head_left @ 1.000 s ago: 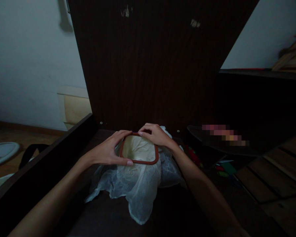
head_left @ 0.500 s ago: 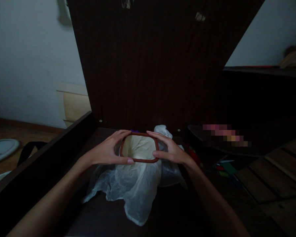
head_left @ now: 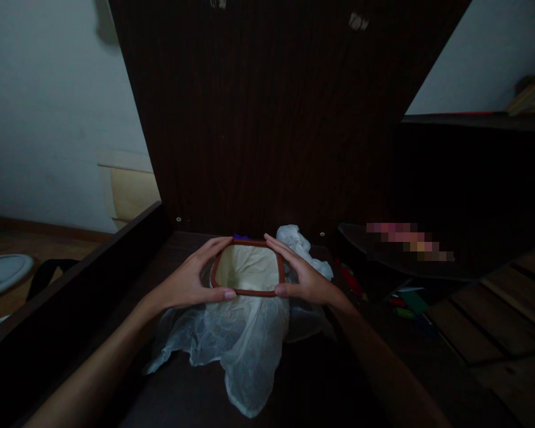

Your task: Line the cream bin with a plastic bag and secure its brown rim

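Note:
A brown, rounded-rectangle embroidery hoop (head_left: 255,293) is held level between my two hands. Pale sheer fabric (head_left: 249,267) spans its opening, a little creased, and the loose part spills out below toward me. My left hand (head_left: 194,279) grips the left end, fingers at the far edge and thumb along the near edge. At the right end, my right hand (head_left: 305,278) has its fingers along the far corner and its thumb on the near corner. The undersides of the fingers are partly hidden.
A crumpled white cloth or bag (head_left: 296,241) lies behind my right hand. A dark wooden panel (head_left: 267,119) rises at the back, with a low side board (head_left: 84,279) at left. Several coloured items (head_left: 405,303) sit at right, beside slatted wood (head_left: 503,315).
My right thumb has shifted from over the fabric onto the hoop's near right corner. Hoop and hands appear slightly further left; the view has also shifted a little.

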{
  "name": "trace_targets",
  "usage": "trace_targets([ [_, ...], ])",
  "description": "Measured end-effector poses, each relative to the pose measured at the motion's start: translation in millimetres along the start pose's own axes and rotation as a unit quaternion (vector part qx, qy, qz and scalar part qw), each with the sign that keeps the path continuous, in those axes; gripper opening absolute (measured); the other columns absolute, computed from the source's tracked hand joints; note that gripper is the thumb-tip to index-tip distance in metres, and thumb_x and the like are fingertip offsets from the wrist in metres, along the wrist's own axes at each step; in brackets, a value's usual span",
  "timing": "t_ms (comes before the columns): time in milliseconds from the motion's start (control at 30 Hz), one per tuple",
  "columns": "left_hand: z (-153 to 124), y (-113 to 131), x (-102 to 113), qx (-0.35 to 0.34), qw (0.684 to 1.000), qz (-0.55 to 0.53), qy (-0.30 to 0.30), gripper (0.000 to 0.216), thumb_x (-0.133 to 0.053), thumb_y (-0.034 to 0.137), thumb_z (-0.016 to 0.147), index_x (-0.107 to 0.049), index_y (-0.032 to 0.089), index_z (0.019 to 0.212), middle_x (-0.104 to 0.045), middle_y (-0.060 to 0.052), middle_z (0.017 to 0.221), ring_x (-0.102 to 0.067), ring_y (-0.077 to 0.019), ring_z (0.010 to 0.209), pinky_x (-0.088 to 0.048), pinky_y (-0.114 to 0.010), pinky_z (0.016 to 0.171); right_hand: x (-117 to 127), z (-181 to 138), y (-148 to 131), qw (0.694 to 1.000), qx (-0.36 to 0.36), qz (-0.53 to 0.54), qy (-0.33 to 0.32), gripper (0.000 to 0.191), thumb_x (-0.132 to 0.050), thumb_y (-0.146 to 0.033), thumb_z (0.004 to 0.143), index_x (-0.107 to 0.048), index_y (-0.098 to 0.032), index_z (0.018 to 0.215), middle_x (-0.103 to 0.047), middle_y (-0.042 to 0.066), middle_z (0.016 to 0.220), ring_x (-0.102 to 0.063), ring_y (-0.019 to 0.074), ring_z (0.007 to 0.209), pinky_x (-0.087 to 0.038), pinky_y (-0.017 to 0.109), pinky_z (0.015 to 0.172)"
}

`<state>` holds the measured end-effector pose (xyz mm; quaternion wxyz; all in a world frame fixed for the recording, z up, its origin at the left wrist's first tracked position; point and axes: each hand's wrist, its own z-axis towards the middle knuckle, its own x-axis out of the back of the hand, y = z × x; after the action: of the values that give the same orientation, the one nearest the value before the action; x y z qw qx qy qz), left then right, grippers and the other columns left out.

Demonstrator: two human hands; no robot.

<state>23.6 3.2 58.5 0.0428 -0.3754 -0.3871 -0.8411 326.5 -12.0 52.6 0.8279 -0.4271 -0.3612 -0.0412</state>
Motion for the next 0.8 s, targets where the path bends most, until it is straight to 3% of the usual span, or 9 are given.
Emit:
trace_targets([
  [500, -1.2, -2.1, -5.4, -0.013, 0.999, -0.013, 0.047, 0.095, -0.081, 0.063, 0.072, -0.044, 0.023, 0.151, -0.049, -0.015, 0.149, -0.051, -0.0386, 0.137, -0.042, -0.058, 0.116, 2.6, 4.1, 1.8, 1.0, -0.011, 0.016, 0.022, 0.102, -0.082, -0.069, 0.067, -0.047, -0.024, 0.152, -0.043, 0.015, 0.16, -0.038, 0.0332, 0.15, -0.029, 0.055, 0.124],
  [800, -3.5, -4.2, -9.2, -0.004, 0.998, -0.039, 0.04, 0.095, -0.082, 0.061, 0.073, -0.043, 0.027, 0.153, -0.046, -0.013, 0.152, -0.048, -0.0387, 0.139, -0.039, -0.059, 0.118, 0.5, 2.4, 3.4, 1.0, -0.011, 0.016, 0.012, 0.102, -0.083, -0.067, 0.067, -0.046, -0.024, 0.152, -0.041, 0.016, 0.161, -0.037, 0.0338, 0.15, -0.027, 0.056, 0.124],
])
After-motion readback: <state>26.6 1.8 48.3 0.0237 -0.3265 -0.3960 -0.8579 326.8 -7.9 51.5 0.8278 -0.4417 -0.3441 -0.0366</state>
